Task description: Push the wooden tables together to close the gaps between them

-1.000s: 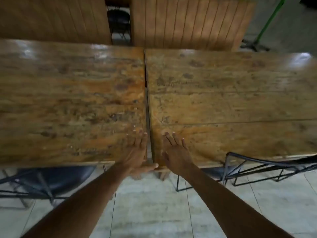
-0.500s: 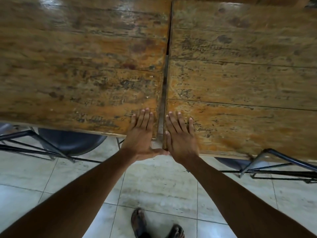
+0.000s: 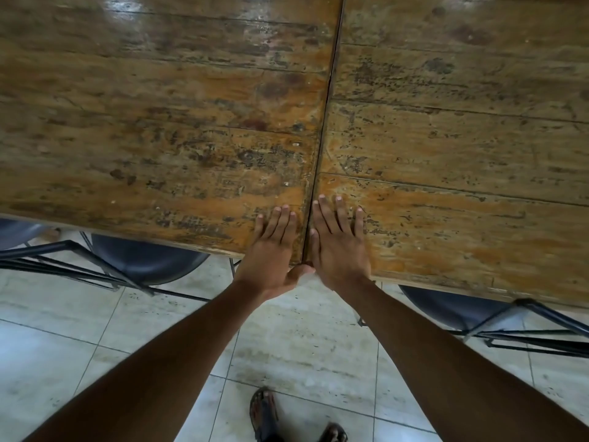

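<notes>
Left table, right table: worn glossy wood. Floor: matt stone-look tile.

Canteen/eatery type place: worn wooden tables in row, metal-frame chairs, tiled floor.

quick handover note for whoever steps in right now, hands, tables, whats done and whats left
Left hand: open, flat on the near corner of the left table, thumb hooked over the edge.
Right hand: open, flat on the near corner of the right table.
The tables sit side by side; only a thin dark seam shows between them, running away from the hands.
Done: this gap looks nearly closed.
Left: probably a last squeeze at the near end, then check for other gaps; none are in view here.
Chairs are tucked under both tables.
</notes>
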A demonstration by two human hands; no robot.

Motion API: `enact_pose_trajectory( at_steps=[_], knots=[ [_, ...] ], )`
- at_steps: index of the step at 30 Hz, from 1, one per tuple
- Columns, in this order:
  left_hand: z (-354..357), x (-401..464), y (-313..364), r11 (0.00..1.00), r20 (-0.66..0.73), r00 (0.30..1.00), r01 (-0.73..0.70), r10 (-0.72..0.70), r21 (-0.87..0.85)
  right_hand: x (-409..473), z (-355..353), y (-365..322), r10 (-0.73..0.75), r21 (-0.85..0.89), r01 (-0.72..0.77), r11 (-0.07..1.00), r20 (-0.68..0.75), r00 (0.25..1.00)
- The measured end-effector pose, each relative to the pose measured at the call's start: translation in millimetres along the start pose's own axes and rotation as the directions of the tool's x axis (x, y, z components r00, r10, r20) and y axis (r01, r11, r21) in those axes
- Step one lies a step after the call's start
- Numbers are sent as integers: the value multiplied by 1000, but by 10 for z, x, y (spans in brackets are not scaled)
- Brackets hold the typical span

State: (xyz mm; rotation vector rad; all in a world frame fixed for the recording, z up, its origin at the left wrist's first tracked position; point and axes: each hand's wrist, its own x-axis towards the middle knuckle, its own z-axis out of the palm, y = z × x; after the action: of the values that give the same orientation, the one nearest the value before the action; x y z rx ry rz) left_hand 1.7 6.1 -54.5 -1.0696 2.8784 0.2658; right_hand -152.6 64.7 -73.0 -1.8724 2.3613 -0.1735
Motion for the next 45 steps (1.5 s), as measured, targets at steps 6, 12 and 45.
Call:
enact_pose_trajectory(
  at_steps=[6, 12, 45],
  knots=[
    [9, 16, 14, 1000, 37, 999, 27, -27, -1, 13, -22, -1, -3, 0, 3, 1000, 34, 999],
    [-336, -3, 37, 992, 176, 984, 17, -39, 125, 214, -425, -124, 69, -104, -32, 994, 384, 921],
    [-3456, -4574, -7481, 755, -376, 754, 631, -540, 181, 2440, -1631, -9389, -576, 43, 575, 817, 21, 817]
  ],
)
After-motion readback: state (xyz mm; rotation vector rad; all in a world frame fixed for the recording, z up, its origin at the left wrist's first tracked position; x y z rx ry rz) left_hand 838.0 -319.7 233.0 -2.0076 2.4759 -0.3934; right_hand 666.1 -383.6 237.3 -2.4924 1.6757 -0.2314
